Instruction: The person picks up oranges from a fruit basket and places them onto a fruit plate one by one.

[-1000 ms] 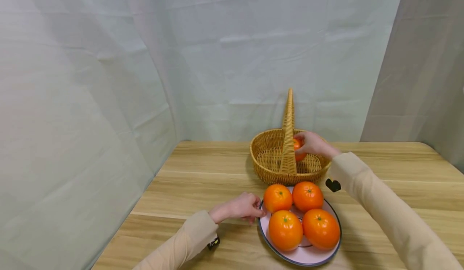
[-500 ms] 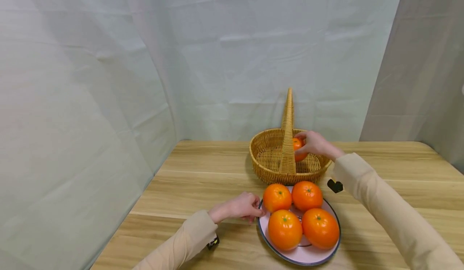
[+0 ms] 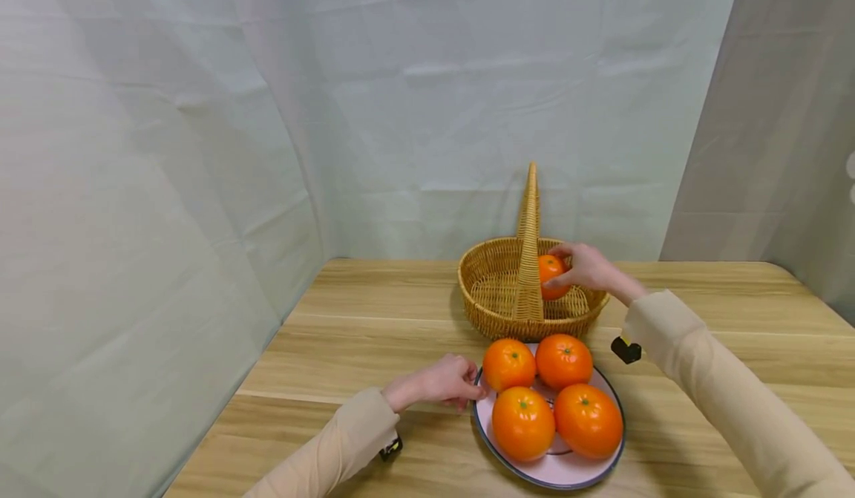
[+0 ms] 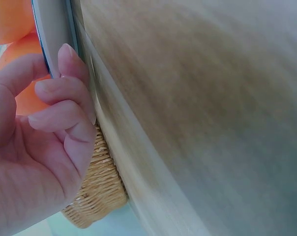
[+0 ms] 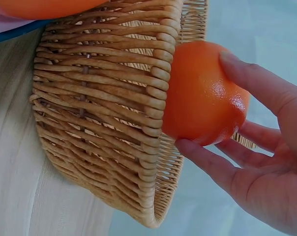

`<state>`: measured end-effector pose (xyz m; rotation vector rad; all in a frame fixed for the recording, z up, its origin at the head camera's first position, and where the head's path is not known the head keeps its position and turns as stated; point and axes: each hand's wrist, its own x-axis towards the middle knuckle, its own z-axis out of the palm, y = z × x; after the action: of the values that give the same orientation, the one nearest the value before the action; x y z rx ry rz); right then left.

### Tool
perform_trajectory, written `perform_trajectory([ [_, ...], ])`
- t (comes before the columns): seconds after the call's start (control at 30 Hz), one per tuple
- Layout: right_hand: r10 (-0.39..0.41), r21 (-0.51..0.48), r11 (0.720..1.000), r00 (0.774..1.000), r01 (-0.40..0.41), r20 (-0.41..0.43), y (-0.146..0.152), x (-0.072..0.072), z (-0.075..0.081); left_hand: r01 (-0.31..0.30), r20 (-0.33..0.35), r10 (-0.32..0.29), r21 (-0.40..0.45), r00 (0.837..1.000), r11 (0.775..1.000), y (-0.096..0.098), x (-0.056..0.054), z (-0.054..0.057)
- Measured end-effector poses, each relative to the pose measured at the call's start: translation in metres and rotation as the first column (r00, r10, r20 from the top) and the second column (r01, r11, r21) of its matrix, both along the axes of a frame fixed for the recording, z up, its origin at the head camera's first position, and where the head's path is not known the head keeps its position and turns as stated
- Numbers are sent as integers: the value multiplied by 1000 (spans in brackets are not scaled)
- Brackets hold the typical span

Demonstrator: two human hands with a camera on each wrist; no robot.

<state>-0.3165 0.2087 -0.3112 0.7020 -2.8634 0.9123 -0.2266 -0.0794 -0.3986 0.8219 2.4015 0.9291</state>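
My right hand (image 3: 588,269) grips an orange (image 3: 551,275) at the right half of the wicker basket (image 3: 490,320), beside its tall handle. In the right wrist view the thumb and fingers lie around the orange (image 5: 202,93), which stands partly above the basket rim (image 5: 161,98). At the left edge of the plate (image 3: 561,476), a pale one with a dark blue rim, my left hand (image 3: 444,381) pinches the rim between thumb and curled fingers. Several oranges (image 3: 524,424) sit on this plate. The left wrist view shows the left fingers (image 4: 65,91) against the plate's underside.
The wooden table (image 3: 361,297) carries the plate close in front of the basket. Basket handle (image 3: 530,238) rises high over its middle. Pale cloth (image 3: 467,112) hangs behind the table and along its left side.
My right hand has shifted slightly to the right with the orange, and more of the orange shows beside the handle. The left hand stays at the plate rim.
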Motion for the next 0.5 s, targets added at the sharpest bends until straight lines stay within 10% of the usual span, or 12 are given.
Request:
perform_trajectory([
  [0.5,15,-37,999,1000,-16,-27,8,18,2,-3,10,3,12,1000,1000,0,2,2],
])
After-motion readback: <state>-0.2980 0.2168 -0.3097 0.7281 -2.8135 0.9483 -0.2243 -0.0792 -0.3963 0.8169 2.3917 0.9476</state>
